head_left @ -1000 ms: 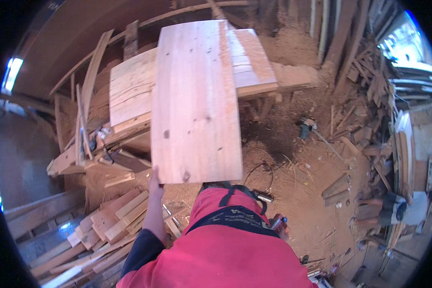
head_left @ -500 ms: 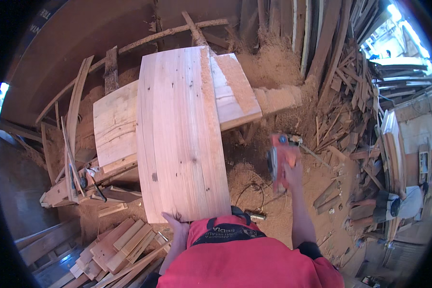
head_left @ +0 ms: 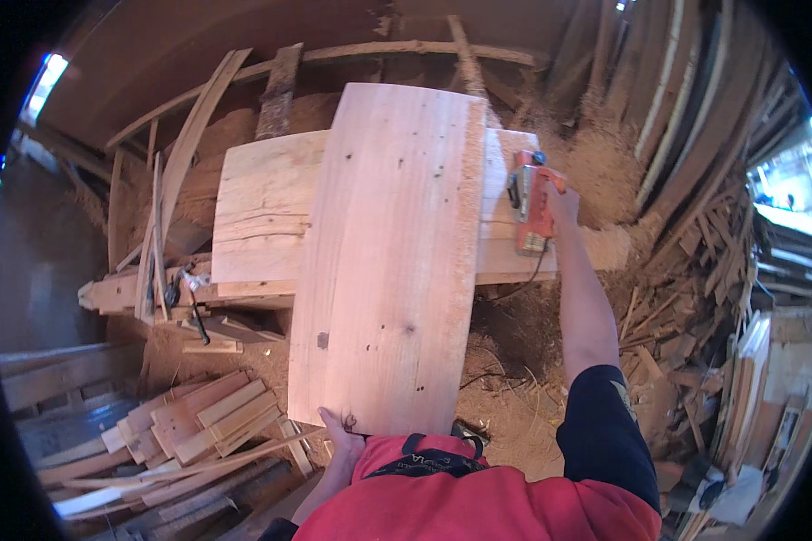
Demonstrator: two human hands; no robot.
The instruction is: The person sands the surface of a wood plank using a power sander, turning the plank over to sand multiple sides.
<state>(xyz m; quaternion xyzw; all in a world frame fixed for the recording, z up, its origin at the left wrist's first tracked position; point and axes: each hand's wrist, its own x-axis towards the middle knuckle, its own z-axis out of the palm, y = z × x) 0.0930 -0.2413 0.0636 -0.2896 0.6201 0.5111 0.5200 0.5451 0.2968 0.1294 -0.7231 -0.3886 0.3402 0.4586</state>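
Observation:
In front of me lies a long, pale wooden panel, its near end close to my waist. Sawdust runs along its right edge. My left hand grips the near left corner, thumb at the top edge and the other fingers partly hidden. A red electric planer is in my right hand, which is wrapped round its handle. The planer is right of the long panel, over the right end of a second wooden panel that lies crosswise underneath. From the planer's near end hangs a dark cord.
A hammer lies at the left end of the wooden support. Stacked boards fill the lower left. Scrap wood is heaped at the right, below tall leaning planks. Sawdust covers the floor.
My right arm has stretched forward, carrying the planer away from my body to beside the long panel's far half. The view has turned, and my left hand stays at the near corner.

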